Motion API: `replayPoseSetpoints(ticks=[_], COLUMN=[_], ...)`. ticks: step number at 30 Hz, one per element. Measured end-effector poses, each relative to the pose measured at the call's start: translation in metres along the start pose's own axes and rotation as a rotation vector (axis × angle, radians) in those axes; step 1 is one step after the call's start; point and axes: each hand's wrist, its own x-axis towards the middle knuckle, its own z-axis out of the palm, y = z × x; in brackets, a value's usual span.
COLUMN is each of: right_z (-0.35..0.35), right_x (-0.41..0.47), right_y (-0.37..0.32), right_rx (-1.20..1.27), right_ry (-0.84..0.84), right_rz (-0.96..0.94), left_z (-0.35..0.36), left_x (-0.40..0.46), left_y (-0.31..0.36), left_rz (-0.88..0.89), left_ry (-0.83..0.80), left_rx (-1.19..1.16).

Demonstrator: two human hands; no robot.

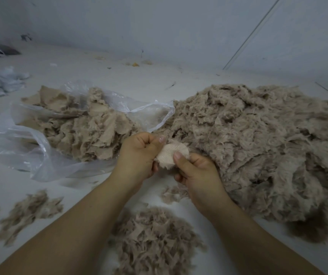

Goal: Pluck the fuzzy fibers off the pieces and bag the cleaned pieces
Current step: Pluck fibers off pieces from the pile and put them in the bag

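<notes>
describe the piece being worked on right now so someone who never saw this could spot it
Start at the big heap of fuzzy beige pieces on the right of the white floor, then look to its left edge, beside the clear plastic bag. There the left hand and right hand pinch a small pale round fabric piece. Unlike its neighbours, it is held up and shows a smooth woven back.

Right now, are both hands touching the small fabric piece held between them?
Touching. The head view shows the left hand and right hand each pinching the fabric piece, thumbs pressed on its upper face, fingers curled beneath.
</notes>
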Motion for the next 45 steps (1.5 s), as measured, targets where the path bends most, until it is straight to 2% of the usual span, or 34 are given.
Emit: replayPoseSetpoints(ticks=[8, 14, 19, 24, 28, 31, 33, 38, 39, 43, 45], right_z=[-0.001, 0.000, 0.001, 0.001, 0.000, 0.002, 0.002, 0.002, 0.001, 0.001, 0.001], right_x=[0.000, -0.002, -0.003, -0.003, -0.003, -0.005, -0.005, -0.004, -0.004, -0.004, -0.004], right_y=[-0.002, -0.003, -0.005, -0.006, -0.006, -0.008, -0.008, -0.006, -0.006, -0.007, -0.007], right_rx=[0.019, 0.000, 0.007, 0.066, 0.081, 0.085, 0.093, 0.093, 0.097, 0.068, 0.090], right_ry=[-0.021, -0.082, -0.106, -0.061, -0.052, -0.073, -0.090, -0.042, -0.042, -0.062, -0.050], right_rz=[0.036, -0.001, 0.004, 0.041, 0.046, 0.032, 0.022, 0.036, 0.036, 0.012, 0.025], left_z=[-0.002, 0.005, 0.007, -0.010, -0.018, -0.012, -0.005, -0.006, -0.010, -0.009, -0.004], left_x=[0.004, 0.001, 0.006, 0.018, 0.014, 0.008, 0.006, 0.011, 0.011, 0.000, -0.005], left_y=[0.000, 0.004, 0.000, 0.000, 0.000, 0.001, 0.001, 0.001, 0.002, 0.004, 0.006], left_rz=[0.015, 0.030, 0.018, 0.001, -0.124, -0.114, -0.063, -0.083, -0.085, -0.102, 0.046], left_ry=[0.111, -0.148, -0.001, 0.185, -0.007, -0.182, -0.174, 0.109, 0.096, -0.216, -0.233], left_rx=[0.047, 0.107, 0.069, 0.064, 0.128, 0.135, 0.110, 0.099, 0.117, 0.096, 0.088])
